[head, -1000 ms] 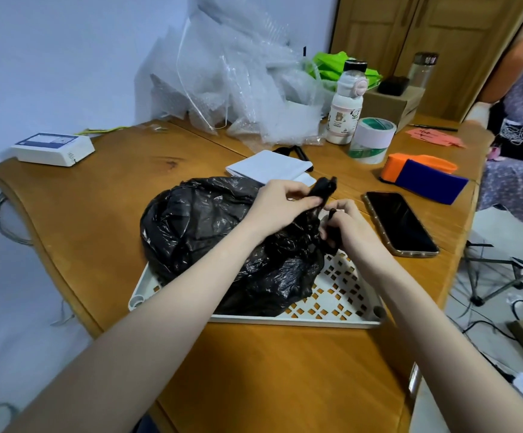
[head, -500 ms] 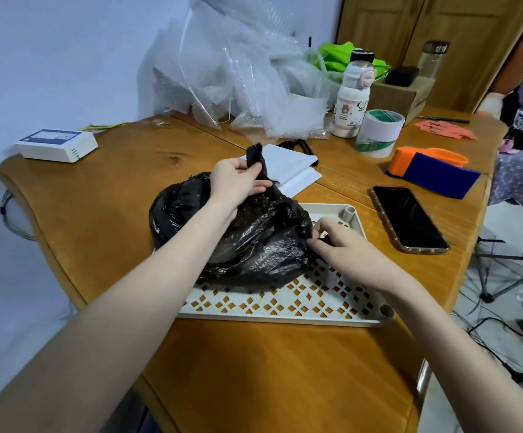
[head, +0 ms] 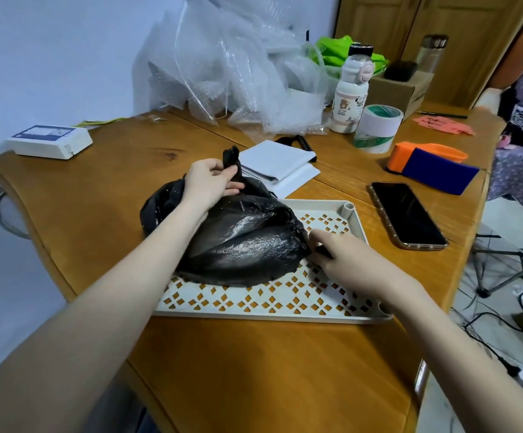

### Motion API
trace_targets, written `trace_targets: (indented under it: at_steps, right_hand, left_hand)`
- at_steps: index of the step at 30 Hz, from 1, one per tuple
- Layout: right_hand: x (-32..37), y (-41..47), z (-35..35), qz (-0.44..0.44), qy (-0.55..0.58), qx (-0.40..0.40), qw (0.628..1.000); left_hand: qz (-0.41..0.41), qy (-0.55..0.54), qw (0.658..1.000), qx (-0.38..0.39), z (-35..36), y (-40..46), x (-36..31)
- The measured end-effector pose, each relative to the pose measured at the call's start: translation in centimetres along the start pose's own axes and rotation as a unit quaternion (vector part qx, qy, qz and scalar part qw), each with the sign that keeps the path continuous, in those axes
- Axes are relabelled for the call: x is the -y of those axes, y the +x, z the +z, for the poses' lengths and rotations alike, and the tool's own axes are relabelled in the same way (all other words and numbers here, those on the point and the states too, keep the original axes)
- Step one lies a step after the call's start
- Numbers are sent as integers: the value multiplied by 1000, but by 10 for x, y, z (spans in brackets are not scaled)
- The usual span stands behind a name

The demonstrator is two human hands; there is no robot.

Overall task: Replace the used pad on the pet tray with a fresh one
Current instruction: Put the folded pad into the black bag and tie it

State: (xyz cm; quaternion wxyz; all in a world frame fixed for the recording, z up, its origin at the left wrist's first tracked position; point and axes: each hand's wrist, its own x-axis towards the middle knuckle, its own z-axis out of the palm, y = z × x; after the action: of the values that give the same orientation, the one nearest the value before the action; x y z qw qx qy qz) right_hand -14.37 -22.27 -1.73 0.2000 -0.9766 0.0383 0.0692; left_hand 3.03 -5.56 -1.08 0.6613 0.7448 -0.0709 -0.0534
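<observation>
A full black plastic bag point(head: 241, 242) lies on the white pet tray point(head: 285, 296), whose floor is a cut-out grid. My left hand point(head: 211, 182) grips one twisted black handle of the bag at its far left top. My right hand point(head: 344, 260) pinches the bag's other end low at its right side, over the tray. A stack of folded white pads point(head: 277, 165) lies just behind the tray. The bag hides the tray's left part.
A black phone point(head: 407, 215) lies right of the tray. Behind are an orange and blue case point(head: 432, 168), a tape roll point(head: 378, 128), a white bottle point(head: 350, 95), bubble wrap point(head: 238, 67) and a white box point(head: 49, 142). Another person stands at the far right.
My hands, together at the bag's top a second ago, have pulled apart: the left went back and left with a handle, the right dropped to the bag's right side.
</observation>
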Motion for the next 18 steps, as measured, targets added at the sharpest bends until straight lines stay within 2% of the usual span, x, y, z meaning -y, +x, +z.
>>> trace_targets:
  at_steps: [2, 3, 6, 8, 11, 13, 14, 15, 18]
  right_hand:
    - [-1, -2, 0, 15, 13, -42, 999]
    - [-1, -2, 0, 17, 9, -81, 997]
    - [15, 2, -4, -31, 19, -282, 959]
    - [44, 8, -7, -108, 38, -346, 931]
    - [84, 30, 6, -198, -22, -301, 932]
    - [92, 51, 21, -184, -79, -232, 952]
    - [89, 61, 28, -162, -100, -199, 961]
    - [85, 69, 32, -144, -118, -173, 967]
    - [75, 80, 38, -129, -140, -136, 972]
  left_hand:
    - [69, 125, 990, 5, -17, -2, -7]
    - [119, 210, 970, -5, -27, -5, -12]
    - [238, 397, 886, -24, -50, -19, -16]
    - [245, 490, 836, -2, -57, -27, -12]
    - [183, 601, 773, 86, -53, -31, 2]
    - [157, 687, 696, 135, -49, -32, 17]
    - [160, 706, 675, 140, -49, -32, 25]
    - [169, 708, 673, 133, -51, -31, 32]
    - [195, 674, 706, 99, -58, -29, 40]
